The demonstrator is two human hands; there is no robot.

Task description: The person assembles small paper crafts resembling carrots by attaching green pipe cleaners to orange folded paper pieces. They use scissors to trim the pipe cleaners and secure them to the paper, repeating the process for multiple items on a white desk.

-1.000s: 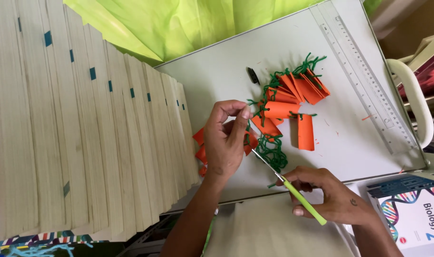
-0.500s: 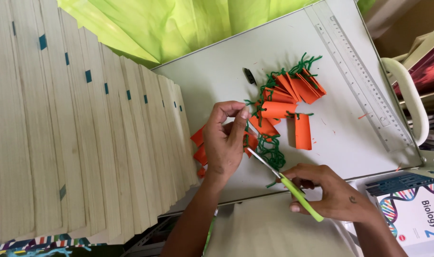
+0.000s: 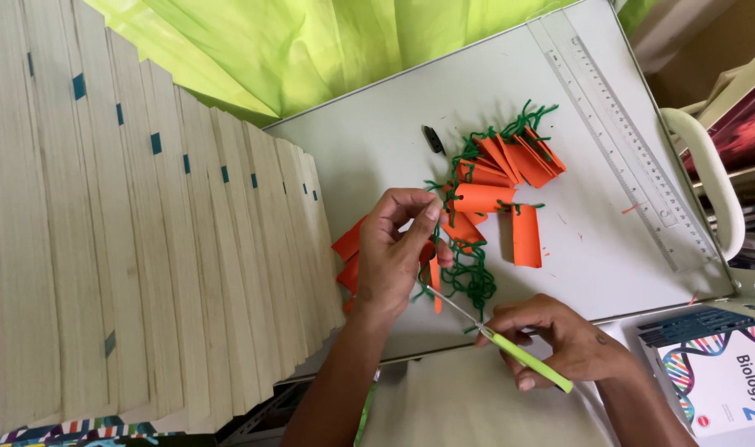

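The largest thing before you is the fanned stack of pale paper bundles [image 3: 146, 248] on your left, its edge running right up beside your left forearm. Next is the grey cutting board [image 3: 377, 157] on the desk, with its clear ruler strip [image 3: 617, 141] along the right side and a yellow-green cloth [image 3: 311, 50] behind it. A textbook [image 3: 725, 372] lies at the lower right.

On the board sits a pile of orange paper rolls [image 3: 510, 165] with green yarn tufts, one single orange roll [image 3: 526, 236] lying just apart from it, and a tangle of green yarn [image 3: 468, 277] below.

Your left hand [image 3: 394, 257] is closed, pinching an orange paper strip [image 3: 435, 281] and yarn between thumb and fingers, with flat orange pieces [image 3: 348, 248] lying under the wrist. Your right hand [image 3: 559, 339] is closed around the green-handled scissors [image 3: 510, 348], whose blades point up toward your left fingers and appear nearly closed.

The main risk, as I judge it, is the blade tip: it sits very near your left thumb, so a quick snip could nick skin. The loose yarn lies touching the blades and could be cut where you do not mean to. Your left arm could also nudge the paper stack.
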